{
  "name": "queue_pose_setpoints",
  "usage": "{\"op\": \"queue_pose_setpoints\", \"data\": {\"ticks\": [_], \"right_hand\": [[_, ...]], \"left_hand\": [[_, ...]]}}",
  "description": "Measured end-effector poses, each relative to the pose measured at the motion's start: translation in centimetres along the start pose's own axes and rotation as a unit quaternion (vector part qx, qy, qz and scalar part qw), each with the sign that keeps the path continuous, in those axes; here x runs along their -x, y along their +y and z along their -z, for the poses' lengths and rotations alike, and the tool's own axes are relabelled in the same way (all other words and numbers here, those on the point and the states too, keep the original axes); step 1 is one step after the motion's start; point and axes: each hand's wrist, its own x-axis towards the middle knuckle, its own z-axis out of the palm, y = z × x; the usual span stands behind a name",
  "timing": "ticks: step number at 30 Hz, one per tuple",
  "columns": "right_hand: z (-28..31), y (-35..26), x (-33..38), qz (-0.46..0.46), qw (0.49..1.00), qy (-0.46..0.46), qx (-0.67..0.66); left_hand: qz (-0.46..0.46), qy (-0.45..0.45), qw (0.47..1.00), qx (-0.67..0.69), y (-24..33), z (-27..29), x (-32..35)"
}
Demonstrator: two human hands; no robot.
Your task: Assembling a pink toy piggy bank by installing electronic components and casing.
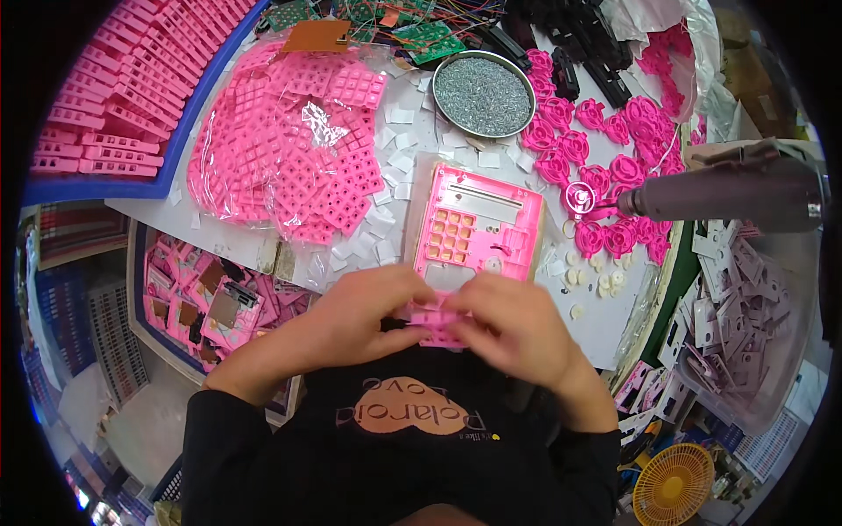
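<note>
Close to my body, at the near edge of the work table, I pinch a small pink plastic part (441,331) between both hands. My left hand (373,309) closes on its left side and my right hand (509,323) on its right, with fingertips covering much of it. It looks like a rubber keypad, though slight blur hides its detail. Just beyond my fingers lies a pink plastic housing (517,252), open side up, with a grid of square holes and a grey strip near its far end. My fingers overlap its near edge.
A plastic bag of pink keypads (289,149) lies left. Beyond the housing stands a round bowl of small screws (484,94). A dark powered screwdriver (719,195) juts in from the right over pink ring-shaped parts (574,145). Pink pieces fill a blue bin (180,145).
</note>
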Motion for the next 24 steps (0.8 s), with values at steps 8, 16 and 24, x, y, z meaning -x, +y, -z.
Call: {"op": "queue_pose_setpoints", "data": {"ticks": [8,16,24], "right_hand": [[0.6,5.3,-4.7,-0.137,0.985,0.073,0.07],[-0.1,4.0,-3.5,-0.186,0.973,0.068,0.119],[-1.2,1.9,-1.0,0.013,0.955,-0.032,0.294]], "left_hand": [[0.017,0.194,0.978,-0.075,-0.6,4.1,0.5],[0.036,0.202,0.976,-0.076,-1.0,4.8,0.8],[0.007,0.27,0.93,-0.251,-1.1,11.2,-2.1]]}}
